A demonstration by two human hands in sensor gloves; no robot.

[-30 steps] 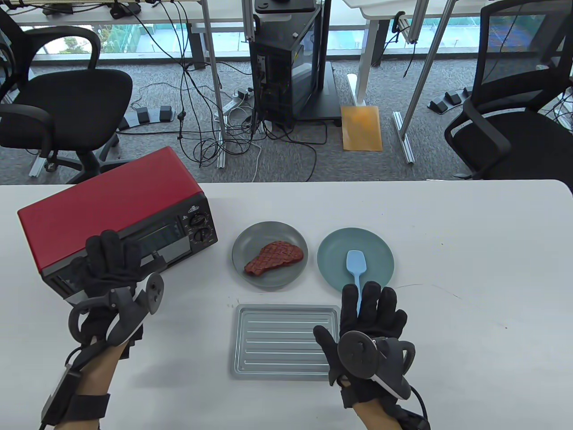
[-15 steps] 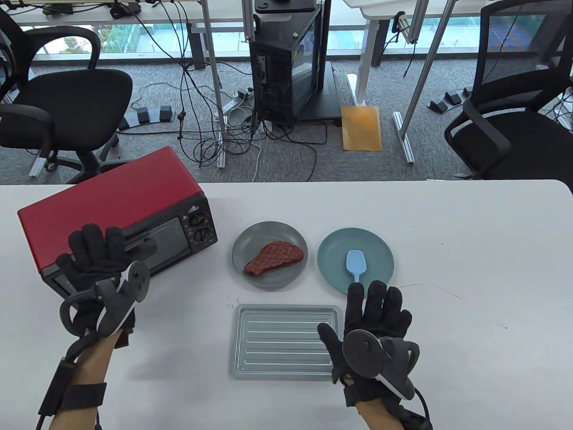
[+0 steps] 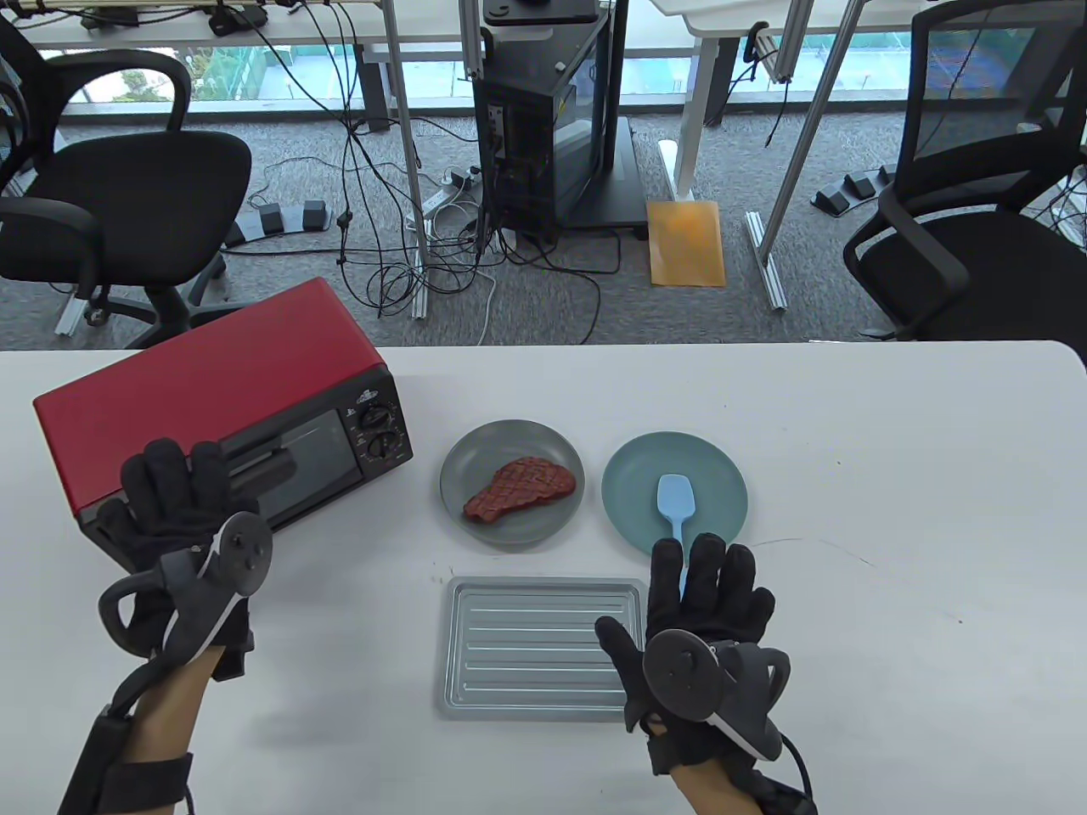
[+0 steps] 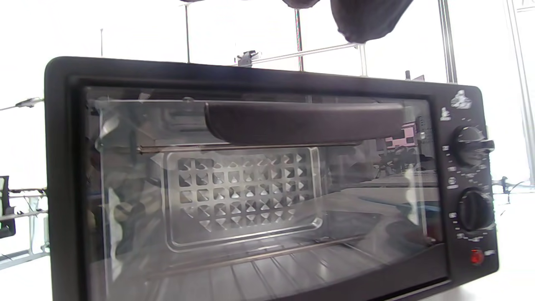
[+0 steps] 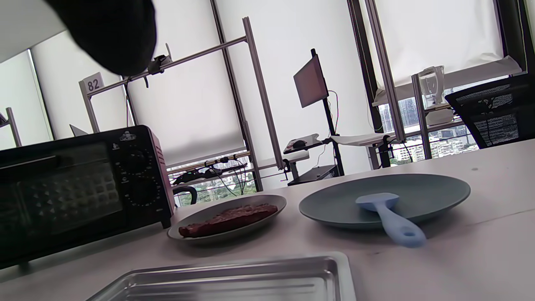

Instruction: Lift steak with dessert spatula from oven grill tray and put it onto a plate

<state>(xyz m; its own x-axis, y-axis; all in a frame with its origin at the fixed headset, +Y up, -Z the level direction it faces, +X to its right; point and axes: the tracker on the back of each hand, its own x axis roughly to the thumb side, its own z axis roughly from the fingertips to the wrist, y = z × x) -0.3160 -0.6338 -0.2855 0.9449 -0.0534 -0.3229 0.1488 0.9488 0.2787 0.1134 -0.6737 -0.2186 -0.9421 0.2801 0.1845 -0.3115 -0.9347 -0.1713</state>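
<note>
A brown grilled steak [image 3: 520, 487] [image 5: 229, 219] lies on a grey plate [image 3: 474, 458] [image 5: 276, 201]. A light blue dessert spatula [image 3: 677, 503] [image 5: 388, 217] rests with its blade on a teal plate [image 3: 633, 475] [image 5: 434, 188], its handle pointing toward me. The silver grill tray [image 3: 535, 649] [image 5: 234, 280] sits bare in front of the plates. My right hand [image 3: 696, 611] hovers flat above the spatula handle and the tray's right edge, fingers straight, holding nothing. My left hand [image 3: 174, 518] is spread in front of the oven door, apart from the handle [image 4: 301, 121].
A red toaster oven [image 3: 229, 407] with a black front [image 4: 267, 179] stands at the table's left, door closed, a wire rack inside. Its knobs [image 4: 472, 146] face right. Office chairs, cables and a dark cabinet stand on the floor beyond the table's far edge.
My left hand drew back down and left from the oven door, and the door now stands closed. My right hand shifted slightly over the spatula handle and stays above it.
</note>
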